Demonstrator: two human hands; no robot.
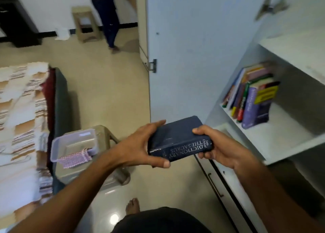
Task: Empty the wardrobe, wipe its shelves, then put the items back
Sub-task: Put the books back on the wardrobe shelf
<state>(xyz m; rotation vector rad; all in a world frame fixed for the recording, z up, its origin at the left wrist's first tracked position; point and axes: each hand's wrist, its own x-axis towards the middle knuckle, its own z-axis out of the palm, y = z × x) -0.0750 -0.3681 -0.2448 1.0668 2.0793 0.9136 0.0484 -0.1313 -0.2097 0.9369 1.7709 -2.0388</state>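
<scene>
We hold the dark blue dictionary (179, 137) lying flat between both hands, left hand (140, 148) gripping its near-left end, right hand (216, 146) curled round its right end, long axis pointing toward the shelf (274, 141) on our right, nearer the right hand.

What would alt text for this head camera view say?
Two hands, left hand and right hand, grip a dark blue dictionary before an open white wardrobe. More books lean on its shelf.
</scene>
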